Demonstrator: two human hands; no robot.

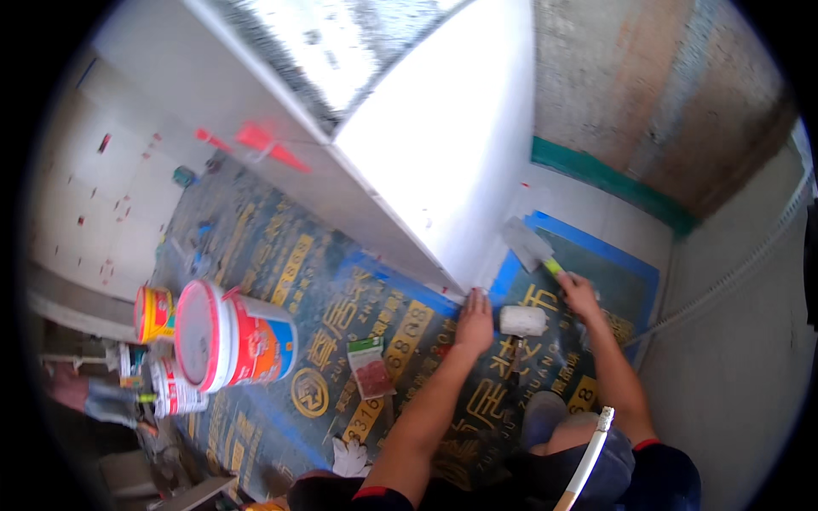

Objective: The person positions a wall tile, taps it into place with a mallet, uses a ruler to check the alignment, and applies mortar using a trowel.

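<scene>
Presently: one flat grey metal scraper (529,247) with yellow-green handle, gripped in your right hand (580,295), blade extending forward-left; your left hand (476,322), outstretched, at the glossy white wall panel's (443,145) foot.

The packet (370,370) lies left of mallet (523,320) and trowel (529,244).

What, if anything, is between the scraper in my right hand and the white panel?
Nothing visible: the scraper in your right hand is close to the foot of the white panel. The mallet is nearer you, off that path.
</scene>
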